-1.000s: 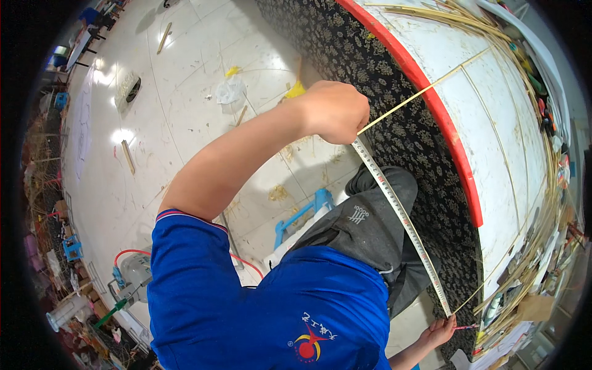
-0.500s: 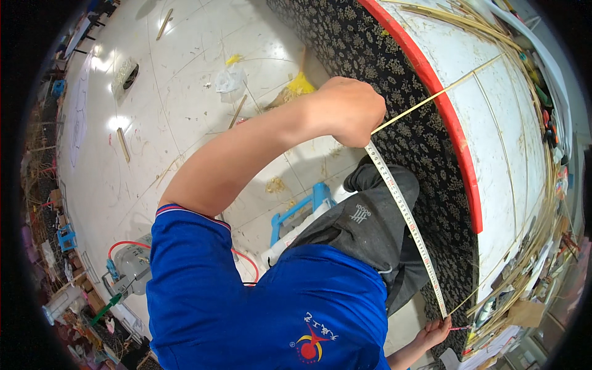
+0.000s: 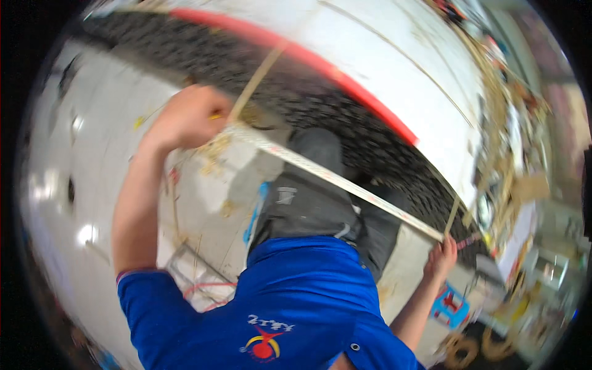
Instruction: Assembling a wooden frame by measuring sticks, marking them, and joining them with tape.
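Tape (image 3: pixel 336 178) stretched straight, on the person's side of the table (image 3: pixel 394 68). Left hand (image 3: pixel 194 117) fisted on one end plus a strip (image 3: pixel 258 79) reaching the table's edge; right hand (image 3: pixel 440 259) pinches tape's other end beside table.

Measuring tape (image 3: pixel 336 177): bars the way over my legs (image 3: pixel 299 213), taut between my left hand (image 3: pixel 188 117) and right hand (image 3: pixel 441 258).
Thin strip (image 3: pixel 256 83): slants from my left hand to the red rim (image 3: pixel 351 83), crossing the gap there.
Table (image 3: pixel 357 49): open white stretch past the rim; piled slats (image 3: pixel 498 139) crowd its right side.
Floor (image 3: pixel 102 179): room left of my arm.
Blue object (image 3: pixel 445 311): obstructs beside my right forearm (image 3: pixel 410 314).
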Tool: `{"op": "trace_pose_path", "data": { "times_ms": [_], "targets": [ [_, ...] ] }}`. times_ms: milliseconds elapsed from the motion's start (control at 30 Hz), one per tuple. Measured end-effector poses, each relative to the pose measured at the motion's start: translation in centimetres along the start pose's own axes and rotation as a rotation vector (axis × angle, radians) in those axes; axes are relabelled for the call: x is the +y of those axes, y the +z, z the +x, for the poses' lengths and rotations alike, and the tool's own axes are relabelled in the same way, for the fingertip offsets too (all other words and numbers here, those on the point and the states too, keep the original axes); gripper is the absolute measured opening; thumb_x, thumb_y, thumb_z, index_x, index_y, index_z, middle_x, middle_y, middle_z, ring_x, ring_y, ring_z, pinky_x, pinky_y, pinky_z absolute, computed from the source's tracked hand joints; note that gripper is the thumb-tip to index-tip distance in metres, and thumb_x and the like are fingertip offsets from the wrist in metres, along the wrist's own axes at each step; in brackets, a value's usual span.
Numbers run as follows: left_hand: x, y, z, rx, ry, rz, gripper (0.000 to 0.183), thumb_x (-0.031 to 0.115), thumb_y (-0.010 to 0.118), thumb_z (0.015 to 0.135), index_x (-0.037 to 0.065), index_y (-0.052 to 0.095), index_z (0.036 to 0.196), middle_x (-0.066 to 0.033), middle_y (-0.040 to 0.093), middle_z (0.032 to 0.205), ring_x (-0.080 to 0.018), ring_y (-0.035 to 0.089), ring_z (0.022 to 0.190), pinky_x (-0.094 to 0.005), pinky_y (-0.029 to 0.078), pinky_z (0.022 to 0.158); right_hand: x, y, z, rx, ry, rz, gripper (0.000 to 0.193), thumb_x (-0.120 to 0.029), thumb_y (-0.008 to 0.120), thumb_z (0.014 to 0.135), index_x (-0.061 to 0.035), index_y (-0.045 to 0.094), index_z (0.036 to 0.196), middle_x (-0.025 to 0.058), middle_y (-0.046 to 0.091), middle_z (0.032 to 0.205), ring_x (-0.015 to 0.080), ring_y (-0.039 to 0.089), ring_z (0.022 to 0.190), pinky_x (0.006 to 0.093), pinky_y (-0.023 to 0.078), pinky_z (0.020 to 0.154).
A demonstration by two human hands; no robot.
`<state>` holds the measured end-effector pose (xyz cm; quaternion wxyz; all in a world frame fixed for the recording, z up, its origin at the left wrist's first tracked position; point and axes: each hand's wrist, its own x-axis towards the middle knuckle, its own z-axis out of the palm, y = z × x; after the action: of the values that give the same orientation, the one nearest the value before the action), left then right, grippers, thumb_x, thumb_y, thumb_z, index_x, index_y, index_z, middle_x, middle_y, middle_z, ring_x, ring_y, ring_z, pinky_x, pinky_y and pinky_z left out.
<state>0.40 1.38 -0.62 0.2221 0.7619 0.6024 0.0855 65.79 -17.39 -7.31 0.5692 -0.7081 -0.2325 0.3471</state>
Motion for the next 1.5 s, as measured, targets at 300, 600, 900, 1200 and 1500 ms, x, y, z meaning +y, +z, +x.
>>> {"op": "trace_pose_path", "data": {
  "times_ms": [300,600,900,1200,1500],
  "targets": [
    [-0.9,1.0,2.9,-0.139,-0.052,-0.168,0.013,0.008,0.067,0.081,-0.004,0.066,0.082,-0.0112,0.062,0.067,-0.0169,0.056,0.062,-0.0327,0.045,0.060,-3.2,3.7,-1.3,0.082,0.041,0.212,0.011,-0.011,0.061,0.098,-0.0027,0.064,0.106,-0.0053,0.052,0.072,0.0011,0.031,0.043,0.0200,0.022,0.036],
    [0.1,0.9,2.9,-0.216,-0.111,-0.162,0.008,0.003,0.066,0.084,-0.004,0.065,0.083,-0.0008,0.059,0.068,-0.0084,0.050,0.066,-0.0272,0.042,0.060,-1.5,2.8,-1.6,-0.004,0.093,0.252,0.021,-0.009,0.052,0.101,0.0028,0.062,0.115,0.0086,0.067,0.083,0.0021,0.032,0.043,0.0196,0.025,0.036],
    [-0.4,1.4,2.6,-0.169,-0.138,-0.131,0.010,0.005,0.066,0.087,-0.004,0.065,0.089,-0.0015,0.060,0.073,-0.0082,0.051,0.071,-0.0259,0.043,0.066,-0.3,2.9,-1.6,-0.006,0.117,0.327,0.020,-0.008,0.056,0.099,0.0020,0.062,0.115,0.0080,0.068,0.079,0.0011,0.035,0.044,0.0187,0.025,0.037],
    [-0.7,2.1,2.4,-0.163,-0.171,-0.166,0.010,0.006,0.066,0.090,-0.004,0.066,0.090,0.0004,0.060,0.075,-0.0072,0.050,0.071,-0.0247,0.042,0.065,0.2,2.7,-1.9,0.042,0.131,0.369,0.020,-0.007,0.055,0.098,0.0003,0.063,0.115,0.0061,0.063,0.078,0.0019,0.036,0.045,0.0189,0.027,0.039],
    [-0.4,2.1,2.6,-0.182,-0.163,-0.146,0.012,0.008,0.067,0.090,-0.004,0.066,0.092,-0.0011,0.061,0.077,-0.0082,0.052,0.073,-0.0252,0.044,0.067,0.5,2.7,-1.6,0.075,0.077,0.381,0.019,-0.008,0.056,0.098,0.0007,0.063,0.114,0.0046,0.060,0.075,0.0022,0.035,0.045,0.0194,0.026,0.040]
  ]
}}
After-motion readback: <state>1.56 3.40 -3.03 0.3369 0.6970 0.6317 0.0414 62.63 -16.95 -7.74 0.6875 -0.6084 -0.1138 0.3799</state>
